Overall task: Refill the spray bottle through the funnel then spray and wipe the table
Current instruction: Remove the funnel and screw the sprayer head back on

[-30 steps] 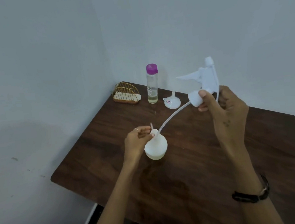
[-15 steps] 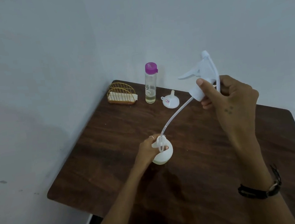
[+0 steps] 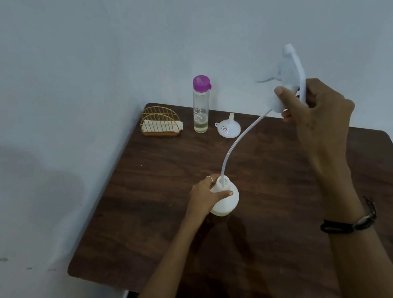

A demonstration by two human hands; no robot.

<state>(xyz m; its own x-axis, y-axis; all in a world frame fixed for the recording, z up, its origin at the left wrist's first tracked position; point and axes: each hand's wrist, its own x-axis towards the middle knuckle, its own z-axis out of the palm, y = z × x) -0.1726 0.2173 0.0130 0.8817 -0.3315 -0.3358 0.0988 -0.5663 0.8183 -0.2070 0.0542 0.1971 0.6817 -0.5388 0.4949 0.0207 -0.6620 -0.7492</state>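
The left hand (image 3: pixel 205 193) is gripping the neck and shoulder of the white spray bottle (image 3: pixel 224 202), which is standing upright on the dark wooden table (image 3: pixel 280 188) near its middle — the fingers and thumb are curling round the bottle's top. The right hand (image 3: pixel 319 115) is holding the white spray head (image 3: pixel 289 77) up in the air above the table's far right part, its fingers wrapping round the collar. The thin tube (image 3: pixel 240 136) is hanging down from the spray head in a curve, and its lower end is sitting inside the bottle's open mouth. At the far edge a small white funnel (image 3: pixel 228 126) is lying mouth-down, just beside a clear bottle with a purple cap (image 3: pixel 200 105) — and a gold wire napkin holder (image 3: pixel 160 122) is standing near the corner.
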